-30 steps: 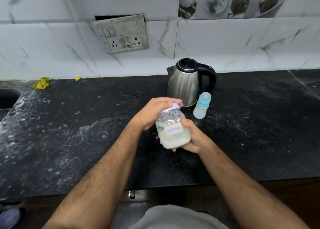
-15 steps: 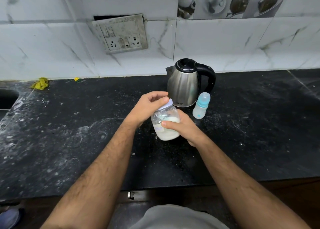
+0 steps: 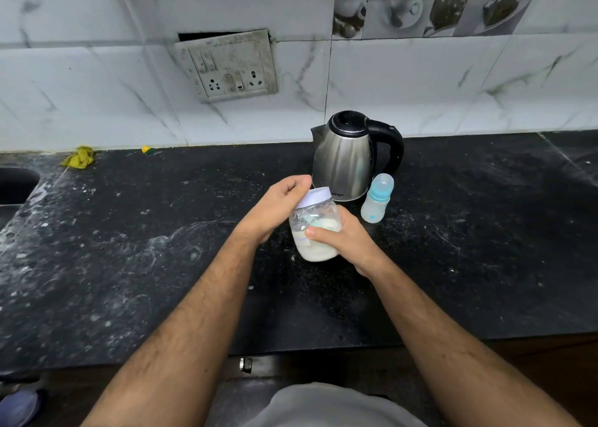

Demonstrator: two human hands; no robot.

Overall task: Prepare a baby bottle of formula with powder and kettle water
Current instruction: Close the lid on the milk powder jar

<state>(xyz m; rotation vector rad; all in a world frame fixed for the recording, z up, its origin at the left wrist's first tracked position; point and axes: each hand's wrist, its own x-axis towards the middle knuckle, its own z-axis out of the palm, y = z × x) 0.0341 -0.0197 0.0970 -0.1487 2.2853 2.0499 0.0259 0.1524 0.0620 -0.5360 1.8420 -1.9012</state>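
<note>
On my feed, a person stands at a black stone counter (image 3: 129,265), holding a clear jar of white powder (image 3: 318,232) tilted just above its surface. The right hand (image 3: 343,242) wraps the jar's body, thumb across the front. The left hand (image 3: 278,206) curls around the white lid (image 3: 315,197); I cannot tell whether the lid is loose. Just behind stands a steel kettle (image 3: 346,158) with a black handle, and a capped baby bottle (image 3: 377,202) with a teal collar is upright beside it on the right. A switch plate (image 3: 229,64) hangs crooked on the tiled wall.
</note>
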